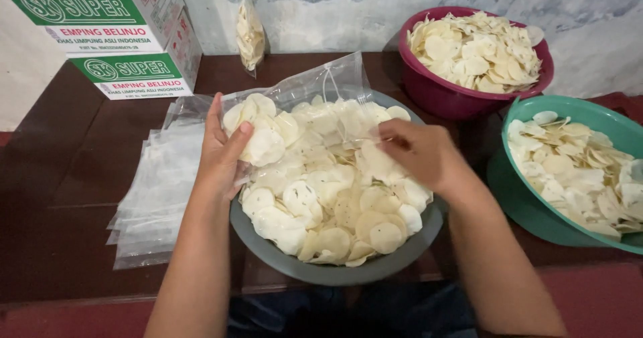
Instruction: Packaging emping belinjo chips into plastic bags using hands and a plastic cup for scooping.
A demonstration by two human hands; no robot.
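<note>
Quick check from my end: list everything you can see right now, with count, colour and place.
Grey basin: one, centre front, full of pale round chips.
Maroon basin: one, back right, heaped with chips.
Green basin: one, right edge, holding chips.
Open bag: one, clear, over the grey basin, partly filled.
Filled bag: one, clear, leaning on the back wall.
Empty bags: a stack, clear, left of the grey basin; count unclear.
Cartons: two, white and green, stacked back left.
Table: one, dark brown.
Left hand: holds the open bag's edge.
Right hand: fingers among the chips at the bag.
</note>
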